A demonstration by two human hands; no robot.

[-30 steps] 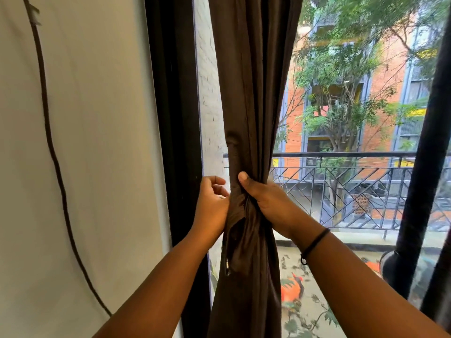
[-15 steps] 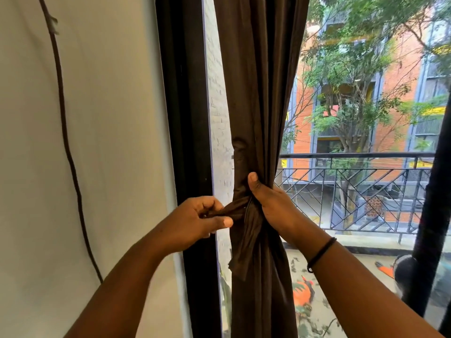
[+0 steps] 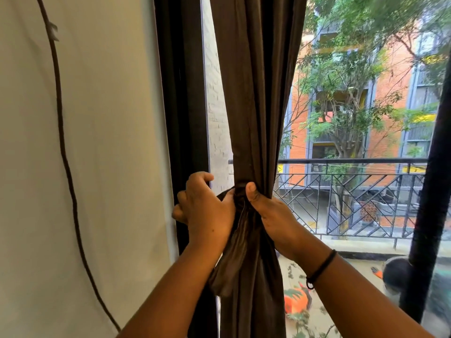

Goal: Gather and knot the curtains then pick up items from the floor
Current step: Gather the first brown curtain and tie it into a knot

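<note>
fingers [image 3: 192, 184] of the left hand [image 3: 207, 211] curl around a strip of the dark curtain [image 3: 256, 93] at its gathered waist; the right hand [image 3: 271, 215] clenches the bunch beside it, thumb up. the curtain hangs by the window frame [image 3: 180, 93].

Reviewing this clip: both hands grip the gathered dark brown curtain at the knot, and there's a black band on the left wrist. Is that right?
Not quite. The head view shows the black band on the right wrist, not the left. The rest holds: the left hand and the right hand both grip the gathered dark brown curtain at the knot.
</note>
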